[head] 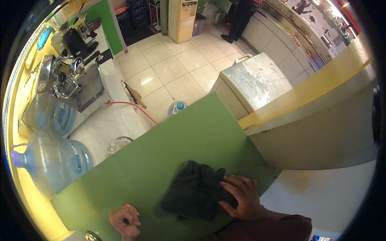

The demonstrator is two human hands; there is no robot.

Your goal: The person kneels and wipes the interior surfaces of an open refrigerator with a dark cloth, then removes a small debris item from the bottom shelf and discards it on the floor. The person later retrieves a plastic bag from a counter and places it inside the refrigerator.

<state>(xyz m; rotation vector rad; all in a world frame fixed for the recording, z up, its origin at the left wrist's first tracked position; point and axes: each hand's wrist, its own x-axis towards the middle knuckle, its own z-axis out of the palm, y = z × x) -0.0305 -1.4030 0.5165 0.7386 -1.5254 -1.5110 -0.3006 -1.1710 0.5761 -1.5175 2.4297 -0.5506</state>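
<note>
A dark cloth [193, 192], folded and bunched along its right side, lies on a green tabletop [144, 168]. At that bunched side is my right hand [242, 195], with thumb and fingers around the cloth's edge. The fingertips are seen from above, while the cloth under the palm is hidden. To the left of the cloth, apart from it, my left hand [125, 220] hovers over or rests on the green surface. Its fingers are curled in, and no object shows in it.
A large water bottle [60, 165] lies at the left, beside an espresso machine [60, 78]. A red hose [132, 105] runs past the table's far edge. Beyond are a white-lidded chest [256, 78], a water dispenser [182, 21] and a standing person [241, 21]. A yellow-edged ledge [307, 99] borders the right.
</note>
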